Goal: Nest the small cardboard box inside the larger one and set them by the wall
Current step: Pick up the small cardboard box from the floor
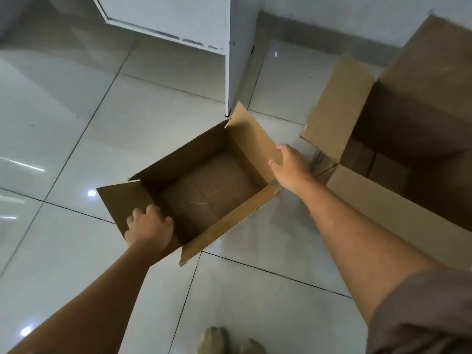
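Cardboard filled the view: two open boxes, both apparently empty. The left hand [149, 226] curled over the near flap of the small cardboard box [194, 185], gripping it, arm stretched forward. The right hand [290, 167] clasped the far flap, fingers wrapped behind. Between the hands, the box hung over the tiled floor [63, 129]. Beyond the right hand sat the larger box [413, 139], near the wall [344, 14].
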Available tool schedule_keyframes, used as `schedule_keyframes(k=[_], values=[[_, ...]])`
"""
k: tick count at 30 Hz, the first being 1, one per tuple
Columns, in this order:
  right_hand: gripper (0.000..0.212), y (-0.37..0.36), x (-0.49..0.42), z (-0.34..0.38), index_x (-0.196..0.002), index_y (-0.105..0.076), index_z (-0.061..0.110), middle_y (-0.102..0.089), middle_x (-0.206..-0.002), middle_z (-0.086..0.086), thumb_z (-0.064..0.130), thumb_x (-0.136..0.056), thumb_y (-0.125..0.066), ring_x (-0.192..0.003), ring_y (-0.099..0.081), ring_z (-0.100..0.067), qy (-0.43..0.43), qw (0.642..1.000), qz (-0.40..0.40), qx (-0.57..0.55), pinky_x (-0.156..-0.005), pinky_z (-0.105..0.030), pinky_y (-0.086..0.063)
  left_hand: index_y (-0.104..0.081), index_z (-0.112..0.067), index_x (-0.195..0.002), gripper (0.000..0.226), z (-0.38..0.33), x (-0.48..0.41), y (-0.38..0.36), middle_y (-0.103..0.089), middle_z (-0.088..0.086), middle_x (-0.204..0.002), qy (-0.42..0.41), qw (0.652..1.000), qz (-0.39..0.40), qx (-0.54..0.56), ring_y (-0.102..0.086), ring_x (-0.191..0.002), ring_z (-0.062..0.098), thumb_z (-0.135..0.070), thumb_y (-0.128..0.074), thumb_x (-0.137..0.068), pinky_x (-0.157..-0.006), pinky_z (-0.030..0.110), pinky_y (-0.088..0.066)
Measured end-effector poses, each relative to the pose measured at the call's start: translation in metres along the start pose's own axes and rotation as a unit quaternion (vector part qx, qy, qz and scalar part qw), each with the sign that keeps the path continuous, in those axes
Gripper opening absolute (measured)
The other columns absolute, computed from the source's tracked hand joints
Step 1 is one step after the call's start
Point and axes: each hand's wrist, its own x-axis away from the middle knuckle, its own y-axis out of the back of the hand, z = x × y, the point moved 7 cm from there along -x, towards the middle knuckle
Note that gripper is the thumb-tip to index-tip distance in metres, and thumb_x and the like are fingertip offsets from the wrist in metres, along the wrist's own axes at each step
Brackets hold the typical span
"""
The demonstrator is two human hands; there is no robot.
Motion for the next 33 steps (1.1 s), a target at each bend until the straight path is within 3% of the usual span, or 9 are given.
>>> schedule_keyframes(k=[6, 10, 15, 17, 19, 21, 23, 29, 33], values=[[0.058, -0.019, -0.029, -0.009, -0.144, -0.025, 0.013, -0.036, -0.145, -0.015, 0.024, -0.092, -0.050, -0.133, -0.032, -0.035, -0.003, 0.998, -0.015, 0.059, -0.106, -0.044, -0.035, -0.035, -0.008, -0.133, 0.056, 0.031, -0.027, -0.023, -0.011, 0.019, -0.154, 0.090, 0.994, -0.061, -0.004, -0.001, -0.144, 0.035, -0.034, -0.052, -0.087, -0.110, 0.059, -0.021], [0.047, -0.022, -0.040, -0.015, -0.141, -0.030, 0.012, -0.049, -0.136, -0.017, 0.021, -0.096, -0.043, -0.127, -0.040, -0.036, -0.008, 0.994, -0.055, 0.090, -0.099, -0.044, -0.040, -0.031, -0.008, -0.134, 0.061, 0.046, -0.035, -0.033, 0.003, 0.016, -0.157, 0.131, 0.985, -0.097, 0.059, 0.005, -0.144, 0.033, -0.027, -0.059, -0.083, -0.103, 0.061, -0.029], [0.033, -0.033, -0.036, -0.017, -0.129, -0.047, 0.010, -0.059, -0.122, -0.018, 0.015, -0.098, -0.036, -0.110, -0.056, -0.035, 0.012, 0.992, -0.085, 0.095, -0.082, -0.036, -0.047, -0.019, -0.008, -0.140, 0.072, 0.058, -0.031, -0.022, -0.006, 0.017, -0.154, 0.104, 0.954, -0.214, 0.181, -0.018, -0.137, 0.040, -0.016, -0.061, -0.083, -0.103, 0.054, -0.034], [0.031, -0.036, -0.031, -0.017, -0.125, -0.050, 0.008, -0.058, -0.118, -0.019, 0.008, -0.096, -0.037, -0.104, -0.057, -0.034, 0.025, 0.987, -0.091, 0.128, -0.072, -0.032, -0.044, -0.010, -0.011, -0.144, 0.077, 0.056, -0.032, -0.025, -0.020, 0.017, -0.150, 0.086, 0.937, -0.190, 0.279, -0.031, -0.133, 0.038, -0.014, -0.059, -0.085, -0.107, 0.047, -0.032], [0.030, -0.038, -0.022, -0.022, -0.121, -0.049, 0.004, -0.055, -0.119, -0.020, 0.002, -0.093, -0.039, -0.103, -0.056, -0.035, 0.015, 0.986, -0.092, 0.138, -0.070, -0.031, -0.040, -0.015, -0.014, -0.143, 0.066, 0.054, -0.032, -0.033, -0.046, 0.019, -0.135, 0.097, 0.935, -0.142, 0.311, -0.047, -0.122, 0.037, -0.018, -0.054, -0.089, -0.104, 0.048, -0.038], [0.028, -0.039, -0.013, -0.029, -0.119, -0.046, 0.002, -0.055, -0.118, -0.021, 0.002, -0.092, -0.037, -0.100, -0.056, -0.035, 0.000, 0.988, -0.088, 0.129, -0.068, -0.031, -0.040, -0.036, -0.007, -0.129, 0.040, 0.049, -0.028, -0.035, -0.058, 0.022, -0.118, 0.097, 0.951, -0.125, 0.264, -0.055, -0.107, 0.040, -0.022, -0.045, -0.093, -0.093, 0.052, -0.046], [0.030, -0.042, -0.002, -0.035, -0.123, -0.043, 0.000, -0.056, -0.117, -0.022, 0.004, -0.094, -0.034, -0.098, -0.059, -0.035, -0.015, 0.991, -0.079, 0.110, -0.067, -0.031, -0.041, -0.047, -0.001, -0.117, 0.031, 0.040, -0.023, -0.031, -0.060, 0.024, -0.112, 0.078, 0.964, -0.132, 0.218, -0.056, -0.101, 0.043, -0.022, -0.039, -0.095, -0.085, 0.050, -0.047], [0.026, -0.028, 0.028, -0.040, -0.118, -0.044, -0.001, -0.060, -0.111, -0.025, 0.002, -0.093, -0.035, -0.097, -0.059, -0.039, -0.043, 0.991, -0.083, 0.101, -0.065, -0.031, -0.037, -0.049, 0.003, -0.110, 0.033, 0.025, -0.009, -0.008, -0.060, 0.027, -0.106, 0.017, 0.978, -0.133, 0.161, -0.055, -0.096, 0.042, -0.023, -0.033, -0.097, -0.072, 0.041, -0.038], [0.024, 0.001, 0.053, -0.025, -0.115, -0.044, -0.001, -0.060, -0.110, -0.025, 0.005, -0.094, -0.035, -0.097, -0.059, -0.040, -0.041, 0.989, -0.098, 0.101, -0.066, -0.034, -0.039, -0.050, 0.005, -0.105, 0.036, 0.016, 0.011, 0.030, -0.060, 0.030, -0.103, -0.019, 0.978, -0.154, 0.138, -0.054, -0.096, 0.045, -0.024, -0.030, -0.098, -0.075, 0.043, -0.039]])
